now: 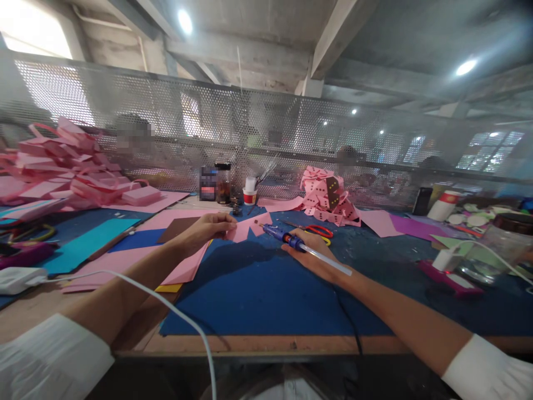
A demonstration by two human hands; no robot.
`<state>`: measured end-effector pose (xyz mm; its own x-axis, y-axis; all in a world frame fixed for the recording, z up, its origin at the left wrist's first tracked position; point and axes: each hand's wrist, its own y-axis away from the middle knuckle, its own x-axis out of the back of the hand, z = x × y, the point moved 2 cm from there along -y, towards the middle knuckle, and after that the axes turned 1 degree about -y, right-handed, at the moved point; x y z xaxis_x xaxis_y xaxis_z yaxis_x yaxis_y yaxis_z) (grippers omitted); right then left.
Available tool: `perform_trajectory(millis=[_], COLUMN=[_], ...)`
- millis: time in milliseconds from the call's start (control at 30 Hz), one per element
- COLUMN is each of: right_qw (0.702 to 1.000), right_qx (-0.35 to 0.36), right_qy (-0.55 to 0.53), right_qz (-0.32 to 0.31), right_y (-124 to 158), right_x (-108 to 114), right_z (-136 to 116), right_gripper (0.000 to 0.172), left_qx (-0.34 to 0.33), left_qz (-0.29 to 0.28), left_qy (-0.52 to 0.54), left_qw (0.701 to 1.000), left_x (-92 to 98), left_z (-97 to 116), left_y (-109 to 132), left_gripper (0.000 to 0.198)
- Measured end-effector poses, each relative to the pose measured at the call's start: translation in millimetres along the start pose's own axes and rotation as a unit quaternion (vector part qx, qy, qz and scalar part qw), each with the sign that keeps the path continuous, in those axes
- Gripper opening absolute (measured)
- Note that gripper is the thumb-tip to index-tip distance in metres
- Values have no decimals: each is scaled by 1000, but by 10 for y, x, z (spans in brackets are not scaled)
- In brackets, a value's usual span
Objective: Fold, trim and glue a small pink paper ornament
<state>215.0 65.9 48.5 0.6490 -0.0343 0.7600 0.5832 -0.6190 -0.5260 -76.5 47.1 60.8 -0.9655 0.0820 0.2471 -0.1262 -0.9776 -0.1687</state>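
My left hand (pixel 216 226) pinches a small pink paper piece (pixel 240 231) with a notch in it, held above the blue work mat (pixel 258 294). My right hand (pixel 310 253) is wrapped around a blue glue gun (pixel 275 234), and a clear glue stick (pixel 327 260) sticks out of its back end. The nozzle points at the right part of the pink piece, beside a small dark spot; I cannot tell whether it touches. Just beyond my right hand lie scissors (pixel 320 230) with red and yellow handles.
Pink folded paper pieces (pixel 62 166) are heaped at the left; dotted pink pieces (pixel 327 197) are piled behind the mat. Coloured sheets (pixel 91 244) lie left. A white cable (pixel 166 303) crosses near my left forearm. A jar (pixel 485 255) and power strip (pixel 452 278) stand right. Perforated metal screen (pixel 266 122) behind.
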Motion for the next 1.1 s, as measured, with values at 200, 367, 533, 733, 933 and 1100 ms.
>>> perform_trajectory(millis=[200,367,533,733,933,1100], right_qw=[1000,1000,1000,1000,1000,1000], right_qx=[-11,-11,-15,-12,-14,-15], right_qy=[1,1,-1,-8,-11,1], right_qz=[10,11,5,0,5,13], right_y=[-5,-5,-4,-5,-6,-7], right_x=[3,-7,-24,-15,-8,9], right_z=[22,36,51,28,24,18], right_gripper=[19,19,20,19,19,20], left_qx=[-1,-7,1,-2,-4,-4], left_qz=[2,-4,-4,-13,-6,-7], left_qy=[6,8,11,11,5,6], left_qw=[1000,1000,1000,1000,1000,1000], left_x=[-5,-9,-4,-9,-7,-6], left_z=[6,16,4,13,18,18], left_y=[4,3,6,16,14,16], left_gripper=[25,25,27,25,25,25])
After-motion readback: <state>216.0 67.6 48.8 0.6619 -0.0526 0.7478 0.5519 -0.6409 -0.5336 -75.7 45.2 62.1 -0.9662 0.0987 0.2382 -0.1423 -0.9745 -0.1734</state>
